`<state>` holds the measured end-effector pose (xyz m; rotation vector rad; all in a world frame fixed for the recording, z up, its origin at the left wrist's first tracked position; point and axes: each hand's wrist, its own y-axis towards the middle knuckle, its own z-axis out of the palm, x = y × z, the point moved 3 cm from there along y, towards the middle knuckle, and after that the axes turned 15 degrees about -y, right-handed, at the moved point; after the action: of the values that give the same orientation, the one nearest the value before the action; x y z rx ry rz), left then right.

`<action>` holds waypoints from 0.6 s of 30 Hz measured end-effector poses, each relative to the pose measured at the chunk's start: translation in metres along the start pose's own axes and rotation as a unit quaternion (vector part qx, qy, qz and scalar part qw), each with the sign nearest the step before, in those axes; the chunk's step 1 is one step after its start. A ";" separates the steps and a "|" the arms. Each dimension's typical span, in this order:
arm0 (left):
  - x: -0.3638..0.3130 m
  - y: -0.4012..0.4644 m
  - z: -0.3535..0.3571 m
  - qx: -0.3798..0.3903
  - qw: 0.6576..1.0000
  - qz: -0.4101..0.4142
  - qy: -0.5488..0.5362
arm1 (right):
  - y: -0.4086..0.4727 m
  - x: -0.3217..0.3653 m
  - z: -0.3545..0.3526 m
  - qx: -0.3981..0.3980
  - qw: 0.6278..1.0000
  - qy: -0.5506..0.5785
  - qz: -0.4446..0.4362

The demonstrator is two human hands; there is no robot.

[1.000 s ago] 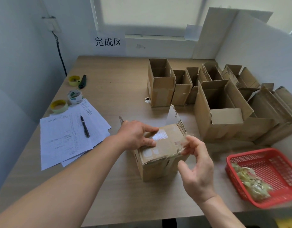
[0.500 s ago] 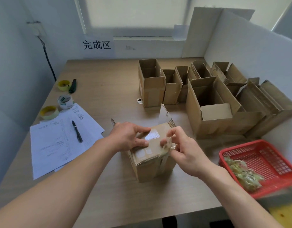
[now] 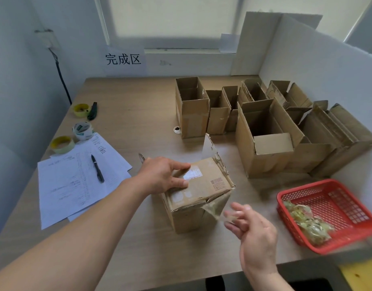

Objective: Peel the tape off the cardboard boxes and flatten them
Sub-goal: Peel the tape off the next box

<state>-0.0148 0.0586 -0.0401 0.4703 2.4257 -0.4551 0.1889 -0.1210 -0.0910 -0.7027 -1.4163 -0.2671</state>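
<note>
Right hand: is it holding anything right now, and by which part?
Yes. The right hand pinches the loose end of a clear tape strip, still stuck to the box at its near right corner. The left hand presses on the box top.

Pen (image 3: 97, 168) on papers (image 3: 76, 177), tape rolls (image 3: 62, 144), perhaps a knife (image 3: 92, 111)

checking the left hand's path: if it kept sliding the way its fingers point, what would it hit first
The left hand lies on top of the taped box, fingers pointing right. First in that line is probably the white label at its fingertips, then the box's torn right edge.
</note>
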 end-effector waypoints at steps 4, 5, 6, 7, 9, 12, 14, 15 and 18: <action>0.001 -0.003 0.000 -0.008 1.000 -0.001 -0.003 | 0.024 -0.002 -0.016 -0.066 0.993 -0.038 0.093; 0.001 -0.003 0.001 -0.009 1.000 0.001 0.000 | 0.030 0.002 -0.018 -0.064 0.991 -0.085 0.078; 0.000 -0.003 0.001 -0.010 1.000 0.002 0.004 | 0.034 0.006 -0.019 -0.064 0.988 -0.130 0.056; -0.001 -0.003 0.001 -0.013 1.000 0.002 0.005 | 0.039 0.013 -0.020 -0.058 0.984 -0.164 0.034; -0.002 -0.003 0.002 -0.015 1.000 -0.003 0.002 | 0.047 0.030 -0.012 -0.015 0.976 -0.219 0.005; -0.001 -0.003 0.003 -0.014 1.000 -0.007 0.006 | 0.054 0.050 0.010 0.060 0.935 -0.348 -0.020; -0.001 -0.005 0.003 -0.016 1.000 -0.005 0.014 | 0.056 0.056 0.019 0.067 0.910 -0.407 -0.040; -0.001 -0.006 0.002 -0.017 1.000 -0.006 0.011 | 0.057 0.058 0.021 0.068 0.910 -0.406 -0.048; 0.003 -0.009 0.000 -0.020 1.000 -0.007 -0.001 | 0.055 0.052 0.019 0.094 0.936 -0.335 -0.060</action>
<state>-0.0208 0.0512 -0.0397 0.4354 2.4329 -0.4127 0.2140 -0.0551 -0.0569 -0.5683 -2.1091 0.0279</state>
